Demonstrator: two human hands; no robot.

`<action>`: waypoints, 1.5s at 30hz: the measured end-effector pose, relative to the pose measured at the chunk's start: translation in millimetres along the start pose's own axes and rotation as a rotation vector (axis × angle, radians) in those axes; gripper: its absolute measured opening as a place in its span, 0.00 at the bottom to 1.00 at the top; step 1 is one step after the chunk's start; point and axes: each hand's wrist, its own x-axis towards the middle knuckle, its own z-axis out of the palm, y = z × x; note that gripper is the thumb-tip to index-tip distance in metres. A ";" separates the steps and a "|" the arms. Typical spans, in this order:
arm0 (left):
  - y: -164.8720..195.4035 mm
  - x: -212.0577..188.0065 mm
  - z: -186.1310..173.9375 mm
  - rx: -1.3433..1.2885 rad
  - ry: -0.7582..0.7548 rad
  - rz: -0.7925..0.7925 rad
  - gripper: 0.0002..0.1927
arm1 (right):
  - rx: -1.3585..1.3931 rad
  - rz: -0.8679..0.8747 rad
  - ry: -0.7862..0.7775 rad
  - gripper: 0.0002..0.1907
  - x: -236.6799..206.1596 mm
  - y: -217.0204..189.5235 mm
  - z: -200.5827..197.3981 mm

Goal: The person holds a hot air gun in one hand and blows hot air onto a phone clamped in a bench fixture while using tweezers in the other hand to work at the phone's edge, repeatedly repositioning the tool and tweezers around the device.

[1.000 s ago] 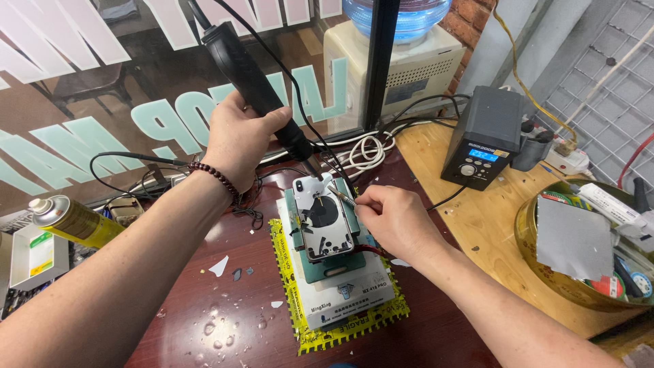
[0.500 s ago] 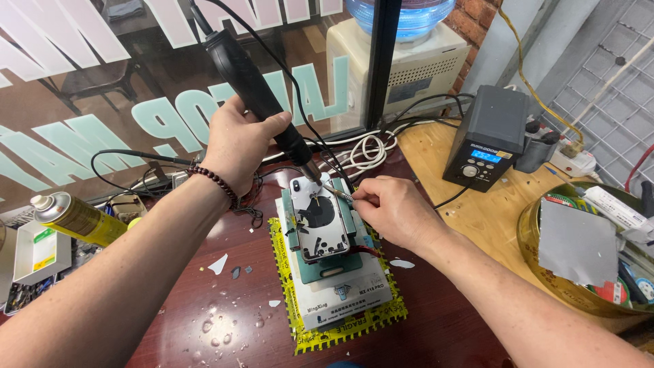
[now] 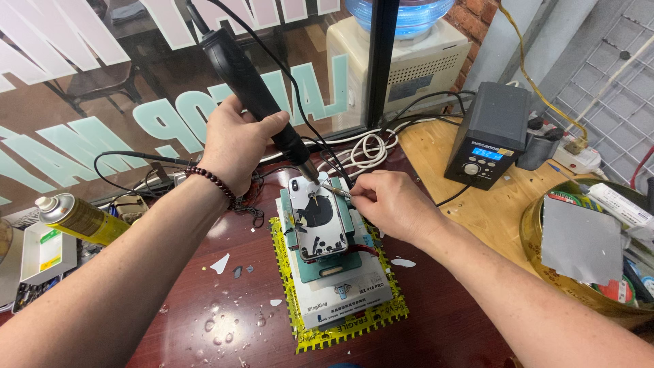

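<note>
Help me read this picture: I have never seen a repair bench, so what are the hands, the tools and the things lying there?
The picture comes from a camera on the person's head, looking down at their own two hands. The left hand grips a black corded heat tool, its nozzle aimed at the top of a phone. The phone lies with its cracked back up, clamped in a green holder on a white box and a yellow mat. The right hand holds a thin metal tool against the phone's top edge. Glass bits lie on the dark red table. A yellow spray can lies to the left; a dark control box with a blue display stands to the right.
</note>
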 end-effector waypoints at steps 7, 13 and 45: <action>1.7 2.2 3.7 -0.099 -0.011 -0.007 0.16 | 0.056 0.021 0.093 0.08 -6.8 -3.5 15.0; -0.7 6.2 3.5 -0.044 -0.007 0.010 0.16 | -0.031 -0.103 0.117 0.08 -3.2 2.0 7.8; 3.0 0.0 1.3 -0.068 0.007 0.008 0.16 | 0.176 0.254 0.085 0.10 -12.6 -1.4 22.9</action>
